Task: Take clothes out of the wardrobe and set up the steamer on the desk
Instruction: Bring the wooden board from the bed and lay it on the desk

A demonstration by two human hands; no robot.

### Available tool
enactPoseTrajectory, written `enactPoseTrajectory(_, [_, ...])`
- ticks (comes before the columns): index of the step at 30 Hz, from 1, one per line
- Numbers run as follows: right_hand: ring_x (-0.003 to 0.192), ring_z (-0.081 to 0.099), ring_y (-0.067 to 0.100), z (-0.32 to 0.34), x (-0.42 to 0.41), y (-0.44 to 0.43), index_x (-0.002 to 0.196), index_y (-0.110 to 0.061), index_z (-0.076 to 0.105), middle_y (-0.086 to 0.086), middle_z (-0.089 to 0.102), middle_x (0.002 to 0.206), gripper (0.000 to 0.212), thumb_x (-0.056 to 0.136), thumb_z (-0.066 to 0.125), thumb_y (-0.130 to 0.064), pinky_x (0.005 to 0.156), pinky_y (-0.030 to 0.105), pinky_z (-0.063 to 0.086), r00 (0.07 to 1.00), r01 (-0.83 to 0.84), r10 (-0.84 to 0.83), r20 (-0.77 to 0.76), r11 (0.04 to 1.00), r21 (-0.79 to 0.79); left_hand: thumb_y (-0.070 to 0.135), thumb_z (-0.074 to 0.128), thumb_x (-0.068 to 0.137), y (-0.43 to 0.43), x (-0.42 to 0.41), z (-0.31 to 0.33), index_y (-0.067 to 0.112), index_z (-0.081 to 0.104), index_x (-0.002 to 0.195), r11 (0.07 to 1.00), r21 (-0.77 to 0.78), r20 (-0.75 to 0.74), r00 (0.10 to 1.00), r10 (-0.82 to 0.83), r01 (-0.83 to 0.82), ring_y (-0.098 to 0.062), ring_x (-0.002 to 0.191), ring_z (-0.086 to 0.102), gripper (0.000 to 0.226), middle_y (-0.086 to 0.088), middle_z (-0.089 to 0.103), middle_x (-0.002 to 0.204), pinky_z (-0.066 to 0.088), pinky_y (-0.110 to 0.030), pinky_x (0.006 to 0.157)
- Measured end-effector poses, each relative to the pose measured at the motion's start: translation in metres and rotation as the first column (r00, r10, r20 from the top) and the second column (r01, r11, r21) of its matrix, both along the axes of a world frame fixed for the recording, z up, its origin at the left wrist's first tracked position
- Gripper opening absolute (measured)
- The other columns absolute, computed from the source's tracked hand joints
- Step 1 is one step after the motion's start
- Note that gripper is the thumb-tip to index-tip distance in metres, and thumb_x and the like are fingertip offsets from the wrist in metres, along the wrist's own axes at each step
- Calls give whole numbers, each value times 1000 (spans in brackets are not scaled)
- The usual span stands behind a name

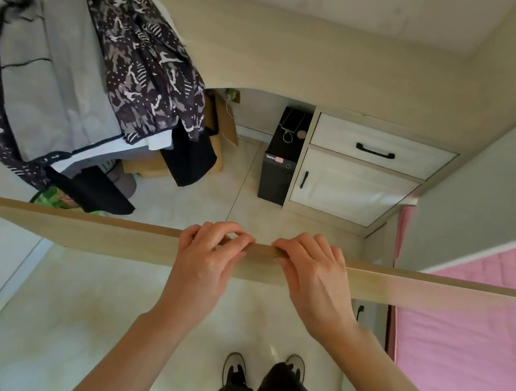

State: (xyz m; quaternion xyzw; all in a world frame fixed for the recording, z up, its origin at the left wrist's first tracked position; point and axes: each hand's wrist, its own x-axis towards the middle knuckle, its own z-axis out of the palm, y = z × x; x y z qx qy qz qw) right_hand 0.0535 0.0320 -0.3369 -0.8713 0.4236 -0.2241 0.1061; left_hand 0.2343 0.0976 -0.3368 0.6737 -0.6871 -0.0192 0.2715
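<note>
item: wooden board (79, 230), long, level, held at its middle. left hand (208, 254) and right hand (315, 269) side by side, each grip curled shut over the top edge. clothes (143, 60) hang at upper left, beside the tabletop (302, 62). step, judged: carrying setup gear to the desk. next: lay it flat there

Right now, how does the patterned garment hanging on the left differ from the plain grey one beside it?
The patterned garment is dark with pale printed shapes and dots; the grey garment is plain and light. The patterned garment hangs nearer the desk and overlaps the grey garment's right edge; the grey garment sits further left. Both hang from the top left. Both hands, left hand and right hand, grip a wooden board, not the clothes.
</note>
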Motion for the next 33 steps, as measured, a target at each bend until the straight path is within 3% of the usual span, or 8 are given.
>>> enactPoseTrajectory(4, [78, 50, 14, 11, 28, -34, 103, -24, 64, -9, 59, 90, 21, 93, 45, -25, 69, 29, 40, 999, -27, 27, 22, 1000, 3, 28, 41, 97, -31, 28, 12, 20, 69, 109, 1000, -14, 61, 998, 10, -9, -13, 92, 53, 32, 11, 65, 100, 29, -29, 92])
enactPoseTrajectory(17, [82, 51, 18, 44, 69, -204, 102, -25, 65, -8, 61, 91, 18, 88, 61, -16, 69, 31, 38, 994, -32, 37, 104, 998, -50, 27, 45, 97, -193, 64, 49, 22, 69, 108, 987, -147, 123, 989, 80, -62, -14, 90, 54, 28, 11, 64, 97, 30, -32, 92])
enactPoseTrajectory(33, [83, 47, 12, 76, 63, -409, 105, -27, 65, -12, 58, 90, 20, 91, 50, -28, 73, 27, 29, 994, 66, -60, 94, 995, -68, 25, 49, 95, -416, 63, 70, 19, 70, 108, 978, -208, 73, 997, -4, 19, -15, 90, 53, 26, 8, 67, 98, 25, -28, 92])
